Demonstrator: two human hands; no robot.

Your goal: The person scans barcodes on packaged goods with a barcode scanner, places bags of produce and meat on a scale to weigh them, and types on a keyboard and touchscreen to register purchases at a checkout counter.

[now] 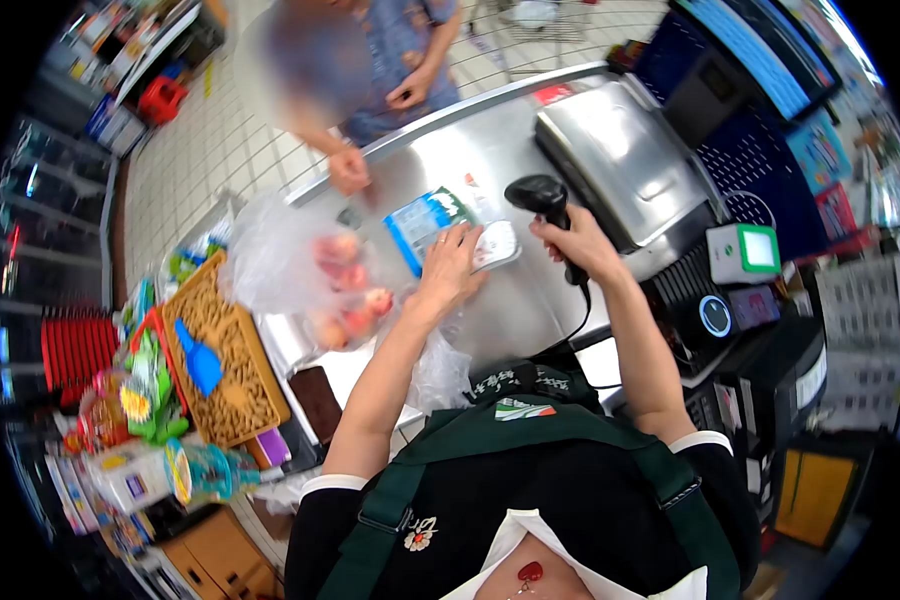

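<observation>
My right hand is wrapped around the handle of a black handheld barcode scanner. The scanner's head points left, and its cable hangs down toward me. My left hand grips the near end of a small pack with a white printed label, fingers on one side and thumb on the other. Partly under those fingers lies a blue and green packet on the metal counter. Left of my left forearm, a clear plastic bag holds several reddish round fruits.
Across the counter stands a person, one hand near its edge. A raised metal box and a screen are on the right. At left sit a tray of peanuts with a blue scoop and a dark phone.
</observation>
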